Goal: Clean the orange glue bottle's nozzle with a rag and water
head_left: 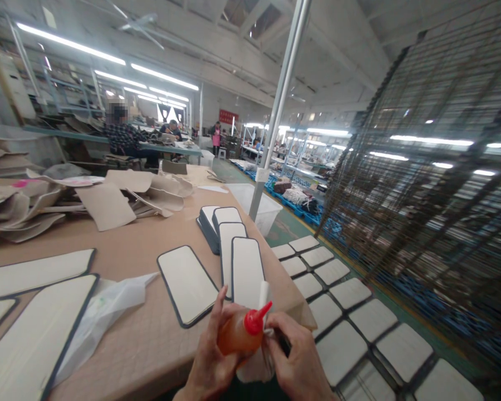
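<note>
Step in hand: judging by the pose, the bottle [235, 338] is being steadied while the other side tends its red nozzle [262, 316] with a pale scrap [256, 372] (cloth or paper, too blurred to say)
Bottle place: raised off the table [136, 240] by its near edge, tilted, nozzle pointing up and to the right
Left hand [209, 353]: wrist low, palm turned inward, one digit standing up beside the bottle
Left grip: wrapped around the amber body of the bottle
Right hand [298, 356]: reaching in from the lower right, knuckles bent, fingertips just beside the nozzle
Right grip: thumb and fingers seem pinched on the pale scrap
Next move calls for: in my judgement, a firm but unsqueezed left hold, a light right pinch, and the nozzle kept clear of the panels
Nearest panel stack [246, 267]: cream faces with dark edging, overlapping just beyond the hands
Lone panel [187, 285]: flat on the table, left of that stack
Lower panels [350, 295]: in rows below the table, to the right
</note>
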`<action>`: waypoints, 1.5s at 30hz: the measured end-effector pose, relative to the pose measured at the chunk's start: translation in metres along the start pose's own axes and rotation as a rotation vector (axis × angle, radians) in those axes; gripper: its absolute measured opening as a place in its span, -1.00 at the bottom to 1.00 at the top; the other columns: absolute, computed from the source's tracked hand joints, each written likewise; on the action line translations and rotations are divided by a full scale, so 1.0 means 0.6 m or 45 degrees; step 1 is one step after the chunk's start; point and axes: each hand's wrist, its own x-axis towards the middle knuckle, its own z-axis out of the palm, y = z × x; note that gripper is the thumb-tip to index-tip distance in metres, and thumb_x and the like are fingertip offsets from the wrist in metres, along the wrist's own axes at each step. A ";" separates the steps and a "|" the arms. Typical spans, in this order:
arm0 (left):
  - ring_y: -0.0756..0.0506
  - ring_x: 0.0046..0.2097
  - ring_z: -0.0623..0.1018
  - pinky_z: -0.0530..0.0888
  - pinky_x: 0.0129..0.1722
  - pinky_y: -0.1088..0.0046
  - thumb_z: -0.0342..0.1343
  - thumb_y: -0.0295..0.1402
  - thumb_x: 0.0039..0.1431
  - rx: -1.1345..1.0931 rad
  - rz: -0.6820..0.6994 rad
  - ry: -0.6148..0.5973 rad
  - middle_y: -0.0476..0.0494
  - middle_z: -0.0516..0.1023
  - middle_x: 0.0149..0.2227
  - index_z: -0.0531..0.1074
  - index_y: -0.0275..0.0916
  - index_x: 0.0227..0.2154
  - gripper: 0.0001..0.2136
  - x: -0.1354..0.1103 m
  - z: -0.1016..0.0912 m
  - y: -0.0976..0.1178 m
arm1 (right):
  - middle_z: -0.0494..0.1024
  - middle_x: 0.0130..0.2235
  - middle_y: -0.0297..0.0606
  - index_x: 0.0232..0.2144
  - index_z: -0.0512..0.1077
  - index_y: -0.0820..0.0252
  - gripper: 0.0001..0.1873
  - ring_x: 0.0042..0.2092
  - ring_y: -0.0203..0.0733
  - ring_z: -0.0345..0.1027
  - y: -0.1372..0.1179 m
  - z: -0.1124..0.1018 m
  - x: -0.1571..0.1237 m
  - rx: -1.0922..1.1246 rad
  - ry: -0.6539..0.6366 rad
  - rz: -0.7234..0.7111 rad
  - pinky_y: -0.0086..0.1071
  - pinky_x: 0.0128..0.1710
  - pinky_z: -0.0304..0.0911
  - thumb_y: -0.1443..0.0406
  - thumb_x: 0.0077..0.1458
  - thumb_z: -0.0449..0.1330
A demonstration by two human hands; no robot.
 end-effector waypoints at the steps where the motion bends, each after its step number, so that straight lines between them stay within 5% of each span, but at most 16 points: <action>1: -0.23 -0.02 0.43 0.33 -0.02 0.31 0.19 -0.47 -0.07 0.013 0.030 0.026 -0.14 0.44 -0.07 -0.17 -0.08 0.24 -0.15 -0.001 0.001 -0.003 | 0.45 -0.43 -0.28 -0.46 0.34 0.21 -0.85 -0.36 -0.25 0.36 0.002 0.000 0.001 0.024 -0.018 0.038 -0.45 -0.33 0.27 0.42 0.04 -0.01; 12: -0.25 -0.05 0.45 0.35 -0.02 0.26 0.17 -0.45 -0.08 0.003 0.060 0.100 -0.16 0.46 -0.07 -0.04 -0.10 0.21 -0.23 -0.004 0.009 -0.030 | 0.38 -0.57 -0.38 -0.58 0.32 0.23 -0.98 -0.51 -0.34 0.25 0.017 -0.002 0.017 0.353 -0.036 0.360 -0.50 -0.51 0.17 0.38 -0.20 0.12; 19: -0.21 -0.06 0.46 0.41 -0.08 0.33 0.27 -0.44 -0.15 -0.166 -0.143 0.193 -0.16 0.46 -0.10 -0.09 -0.10 0.21 -0.13 0.012 0.004 -0.026 | 0.36 -0.62 -0.40 -0.59 0.34 0.24 -0.89 -0.57 -0.35 0.24 0.003 -0.034 0.028 0.591 0.079 0.467 -0.51 -0.57 0.19 0.31 -0.30 0.18; 27: -0.27 -0.12 0.50 0.45 -0.19 0.33 0.41 -0.23 -0.42 -0.571 -0.272 0.144 -0.14 0.49 -0.19 -0.15 -0.11 0.22 0.12 0.026 -0.010 -0.011 | 0.52 -0.39 -0.26 -0.35 0.42 0.18 -0.86 -0.40 -0.24 0.42 0.001 -0.063 0.015 -0.073 0.292 0.178 -0.49 -0.44 0.34 0.28 -0.03 0.15; 33: -0.23 -0.15 0.51 0.43 -0.17 0.35 0.41 -0.23 -0.40 -0.526 -0.235 0.068 -0.10 0.50 -0.21 -0.13 -0.07 0.22 0.09 0.025 -0.005 -0.007 | 0.51 -0.21 -0.24 -0.22 0.39 0.13 -0.72 -0.19 -0.23 0.43 -0.024 -0.031 0.017 -0.200 0.102 -0.204 -0.50 -0.17 0.34 0.43 -0.05 0.13; 45: -0.16 -0.22 0.51 0.42 -0.26 0.41 0.43 -0.30 -0.43 -0.731 -0.330 -0.119 -0.05 0.48 -0.28 -0.12 -0.03 0.21 0.11 0.016 -0.004 -0.006 | 0.48 -0.33 -0.26 -0.38 0.38 0.20 -0.79 -0.26 -0.25 0.37 -0.035 -0.032 0.031 -0.127 -0.212 -0.286 -0.45 -0.25 0.28 0.52 0.01 0.02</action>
